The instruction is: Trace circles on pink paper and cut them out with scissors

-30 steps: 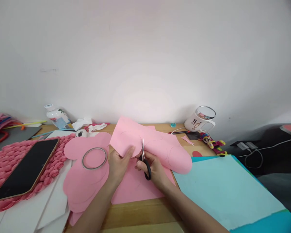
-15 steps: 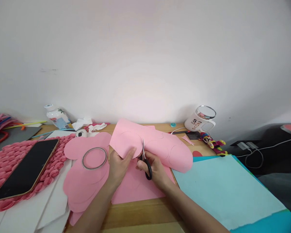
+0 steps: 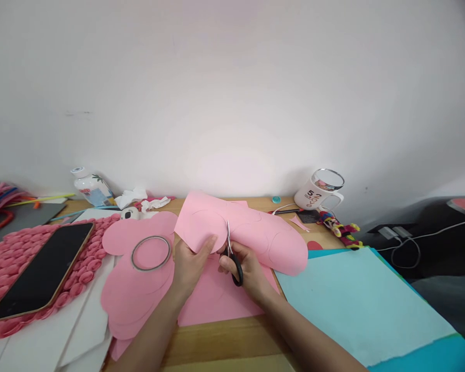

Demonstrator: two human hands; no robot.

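Note:
My left hand (image 3: pixel 192 262) pinches the lower left edge of a pink paper sheet (image 3: pixel 251 230), thumb on top and fingers beneath. Round outlines are drawn on that sheet, and its right end curls over. In my right hand (image 3: pixel 246 271) is a pair of scissors (image 3: pixel 236 266) with black handles, fingers in the loops. The blades point away from me and look almost closed at a cut in the sheet, beside a drawn circle. Another flat pink sheet (image 3: pixel 225 297) lies under both hands.
To the left are pink paper shapes (image 3: pixel 134 294) with a metal ring (image 3: pixel 133 258) on top, and a phone (image 3: pixel 42 271) on a pink textured mat (image 3: pixel 3 250). Light blue sheets (image 3: pixel 356 299) lie right. A white mug (image 3: pixel 312 196), bottle (image 3: pixel 93 188) and small doll (image 3: pixel 339 227) stand or lie farther back.
The hands and paper hold nearly the same place. The scissor blades have shifted very slightly to the left.

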